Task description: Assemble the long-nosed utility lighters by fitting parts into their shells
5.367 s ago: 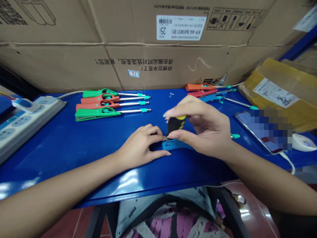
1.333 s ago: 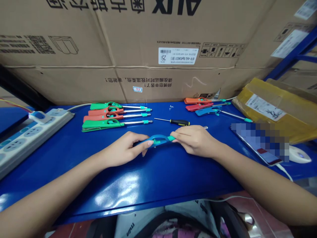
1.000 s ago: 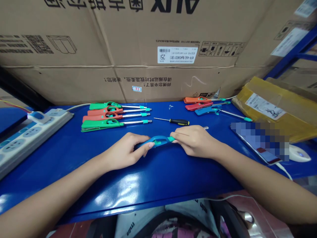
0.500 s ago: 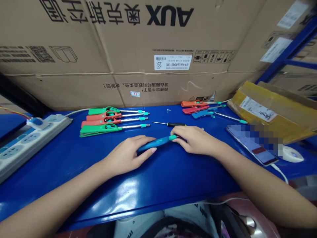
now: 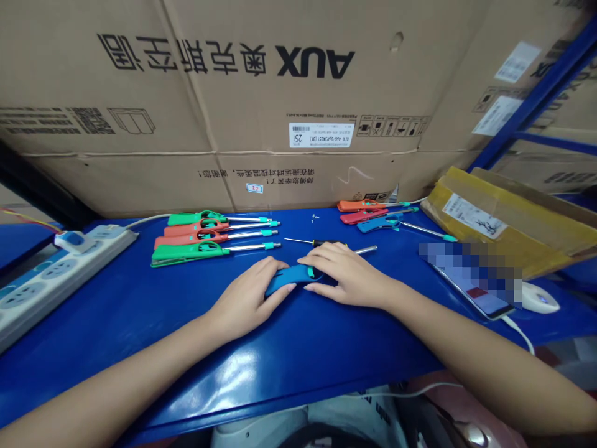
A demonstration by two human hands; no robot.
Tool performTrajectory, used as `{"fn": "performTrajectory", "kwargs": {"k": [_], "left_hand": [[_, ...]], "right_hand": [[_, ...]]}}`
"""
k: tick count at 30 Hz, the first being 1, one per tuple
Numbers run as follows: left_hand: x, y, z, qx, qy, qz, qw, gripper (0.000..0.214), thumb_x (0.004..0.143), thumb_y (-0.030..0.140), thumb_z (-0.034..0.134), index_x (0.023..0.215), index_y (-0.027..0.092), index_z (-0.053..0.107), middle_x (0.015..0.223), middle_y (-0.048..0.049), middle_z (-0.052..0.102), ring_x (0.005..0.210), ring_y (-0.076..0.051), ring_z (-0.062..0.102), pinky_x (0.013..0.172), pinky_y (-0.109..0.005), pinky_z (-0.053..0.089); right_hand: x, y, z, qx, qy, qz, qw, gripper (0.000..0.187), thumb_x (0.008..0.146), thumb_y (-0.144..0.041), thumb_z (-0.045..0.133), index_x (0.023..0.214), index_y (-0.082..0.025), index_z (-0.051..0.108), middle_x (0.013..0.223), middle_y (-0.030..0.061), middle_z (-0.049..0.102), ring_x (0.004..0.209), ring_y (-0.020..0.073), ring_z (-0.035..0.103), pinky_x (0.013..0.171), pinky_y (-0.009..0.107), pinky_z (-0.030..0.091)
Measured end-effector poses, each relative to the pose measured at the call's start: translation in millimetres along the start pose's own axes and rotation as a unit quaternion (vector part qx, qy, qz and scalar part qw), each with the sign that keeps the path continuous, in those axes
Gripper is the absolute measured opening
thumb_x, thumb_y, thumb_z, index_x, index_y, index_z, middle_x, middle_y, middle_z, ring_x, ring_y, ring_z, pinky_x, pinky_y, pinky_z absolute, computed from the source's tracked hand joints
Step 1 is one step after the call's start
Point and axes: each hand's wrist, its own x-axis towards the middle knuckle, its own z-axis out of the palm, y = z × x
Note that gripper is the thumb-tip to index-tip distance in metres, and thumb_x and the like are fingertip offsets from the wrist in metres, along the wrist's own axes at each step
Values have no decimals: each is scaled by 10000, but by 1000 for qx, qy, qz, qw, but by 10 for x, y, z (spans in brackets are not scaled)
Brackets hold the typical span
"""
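The fingers (image 5: 273,267) of the left hand (image 5: 247,294) are clamped on the back end of a blue lighter (image 5: 291,275), with the thumb along its near side. The front end is held by the right hand (image 5: 347,274), between bent fingers and a thumb; how hard it is squeezed cannot be told. The lighter is held low over the blue table (image 5: 186,348) or on it, in the middle, between the two hands. Its body looks smooth, bright blue and a little curved, with a thin dark slot near the left fingers. A small green piece (image 5: 311,272) is seen near the front, and the parts next to it are covered by the right hand. Past that hand, a shiny silver rod (image 5: 366,250) is seen, pointing right. A screwdriver (image 5: 318,243) is laid just behind the right hand, its handle partly covered. Four more lighters (image 5: 191,251) are lined up at the back left.
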Motion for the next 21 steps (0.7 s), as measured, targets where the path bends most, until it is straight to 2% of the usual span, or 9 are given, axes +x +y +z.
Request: {"fn": "performTrajectory", "kwargs": {"k": [3, 6, 8, 10, 12, 16, 19, 21], "left_hand": [[8, 28, 56, -10, 17, 9, 1000, 336, 1017, 456, 471, 1227, 204, 547, 1146, -90, 621, 1085, -250, 596, 970, -405, 480], [55, 34, 76, -11, 35, 13, 999, 453, 970, 499, 555, 1315, 210, 507, 1233, -104, 606, 1159, -272, 554, 1018, -444, 459], [130, 35, 77, 6, 52, 3, 999, 543, 924, 525, 613, 1343, 202, 488, 1256, -112, 599, 1178, -294, 532, 1029, -482, 451], [257, 56, 85, 29, 62, -14, 998, 497, 912, 508, 621, 1276, 181, 530, 1192, -111, 616, 1130, -304, 540, 1001, -503, 465], [443, 117, 118, 57, 58, -14, 997, 364, 926, 445, 599, 1153, 161, 582, 1174, -118, 627, 1113, -312, 544, 981, -510, 475], [966, 360, 321, 93, 24, 57, 994, 409, 930, 368, 591, 1274, 149, 565, 1271, -135, 620, 1193, -319, 533, 1021, -491, 473], [1412, 561, 574, 114, -1, 112, 987, 407, 892, 319, 638, 1238, 109, 595, 1299, -181, 604, 1232, -345, 525, 1047, -493, 460], [1694, 661, 744, 127, 4, 123, 984, 447, 903, 267, 628, 1288, 52, 559, 1346, -237, 562, 1285, -362, 495, 1093, -511, 424]], "right_hand": [[1, -7, -7, 3, 6, -14, 1000, 335, 1004, -343, 550, 1306, -201, 574, 1260, 116, 656, 1153, 253, 573, 967, 432, 467], [-25, 84, -78, -21, 20, -10, 1000, 303, 984, -284, 570, 1276, -204, 587, 1231, 121, 660, 1123, 263, 571, 962, 461, 479], [-45, 184, -143, -61, 48, 3, 997, 312, 978, -249, 558, 1286, -203, 575, 1221, 128, 653, 1135, 286, 561, 981, 500, 475], [-60, 296, -211, -95, 88, 29, 991, 325, 979, -220, 533, 1302, -192, 553, 1240, 144, 633, 1176, 306, 542, 1018, 522, 463], [-72, 403, -275, -112, 135, 60, 983, 318, 971, -197, 523, 1287, -166, 546, 1249, 168, 614, 1169, 314, 546, 1025, 524, 466], [-106, 587, -370, -130, 193, 104, 967, 357, 960, -159, 475, 1315, -155, 514, 1238, 184, 594, 1178, 331, 541, 1060, 548, 435], [-153, 715, -401, -154, 194, 140, 959, 422, 934, -118, 429, 1351, -123, 499, 1246, 209, 573, 1186, 350, 525, 1043, 543, 447], [-189, 795, -409, -172, 177, 173, 953, 459, 908, -92, 413, 1357, -92, 506, 1241, 224, 568, 1166, 361, 526, 1024, 536, 458]]}}
